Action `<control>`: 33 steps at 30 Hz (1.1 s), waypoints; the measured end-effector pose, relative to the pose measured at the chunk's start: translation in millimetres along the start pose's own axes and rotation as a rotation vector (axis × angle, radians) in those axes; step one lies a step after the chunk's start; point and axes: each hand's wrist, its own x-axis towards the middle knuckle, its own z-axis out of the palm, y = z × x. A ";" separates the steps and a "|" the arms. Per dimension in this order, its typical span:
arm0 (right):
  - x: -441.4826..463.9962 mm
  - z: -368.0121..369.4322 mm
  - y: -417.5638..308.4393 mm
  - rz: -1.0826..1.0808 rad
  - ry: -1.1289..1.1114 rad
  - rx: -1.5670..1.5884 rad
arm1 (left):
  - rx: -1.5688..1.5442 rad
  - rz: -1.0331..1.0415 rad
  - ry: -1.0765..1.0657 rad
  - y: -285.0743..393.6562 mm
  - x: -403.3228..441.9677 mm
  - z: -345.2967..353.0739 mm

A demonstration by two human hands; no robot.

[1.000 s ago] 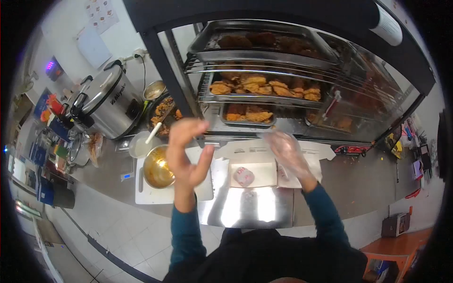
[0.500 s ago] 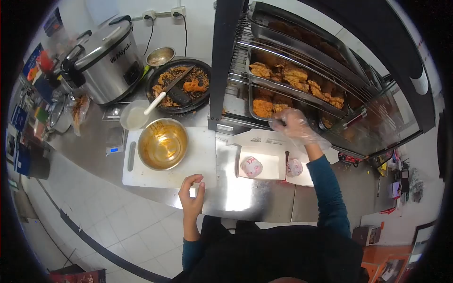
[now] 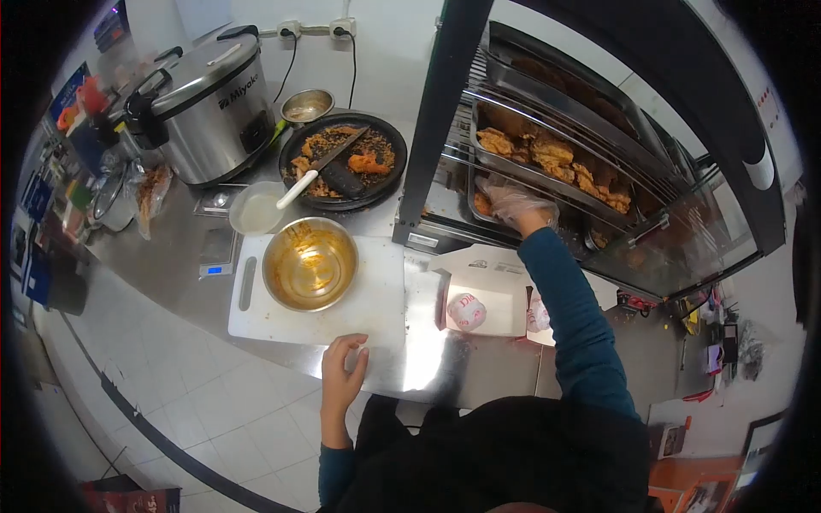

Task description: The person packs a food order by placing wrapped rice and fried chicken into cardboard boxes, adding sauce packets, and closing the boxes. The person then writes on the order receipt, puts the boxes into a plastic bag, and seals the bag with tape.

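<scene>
My right hand (image 3: 522, 209), in a clear plastic glove, reaches into the lower metal tray (image 3: 471, 190) of the warming cabinet. Its fingers are over the fried chicken (image 3: 482, 203) there; the glove and the hand's angle hide whether they grip a piece. Below that arm stand two open paper boxes (image 3: 510, 316), each with a round paper-wrapped bundle (image 3: 467, 312) printed in red. My bare left hand (image 3: 344, 376) hovers at the counter's front edge, fingers loosely bent and thumb apart, holding nothing. Near it are a white cutting board (image 3: 376, 299) and a sauce-smeared steel bowl (image 3: 310, 265).
A black round pan (image 3: 389, 179) holds crumbs, a chicken piece and a white-handled knife (image 3: 316, 171). Behind it stand a large rice cooker (image 3: 209, 111) and a small bowl (image 3: 308, 105). The cabinet's black frame (image 3: 440, 120) and upper tray (image 3: 547, 162) crowd my right arm.
My right hand has gone deeper into the lower tray, its forearm now covering part of the right box. My left hand stays nearly still. The view has shifted slightly.
</scene>
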 end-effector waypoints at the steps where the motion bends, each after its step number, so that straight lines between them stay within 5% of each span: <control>1: -1.4 -1.8 -0.9 -0.025 0.084 -0.078 | -0.012 -0.014 0.010 -5.5 -4.5 -1.0; 3: -6.2 -7.6 2.0 -0.172 0.198 -0.360 | -0.028 -0.039 0.014 -12.3 -11.4 -3.5; 6: 3.0 -26.6 -9.6 -0.178 -0.150 -0.436 | -0.034 -0.054 0.005 -15.8 -13.3 -3.3; 7: 3.6 -16.1 -1.6 -0.220 -0.037 -0.403 | -0.029 -0.056 -0.003 -14.9 -12.6 -4.2; 14: -28.5 -31.9 2.6 0.064 -0.188 0.246 | -0.013 -0.058 -0.009 -21.1 -8.8 -10.4; 17: -38.6 -9.2 27.7 -0.002 -0.014 0.640 | -0.004 -0.052 -0.027 -25.0 -6.2 -8.5; 21: -52.1 -13.7 27.5 0.202 -0.005 0.749 | -0.013 -0.051 -0.057 -23.6 -0.6 -2.9; 24: -54.8 -3.8 32.0 0.183 0.020 1.112 | -0.037 -0.038 -0.083 -24.6 1.3 3.4; 27: -78.2 -8.8 21.6 0.424 0.109 1.812 | -0.041 -0.034 -0.106 -27.7 0.9 9.5; 33: -132.3 -41.2 19.8 0.320 -0.023 2.414 | -0.036 -0.051 -0.146 -27.3 3.7 14.5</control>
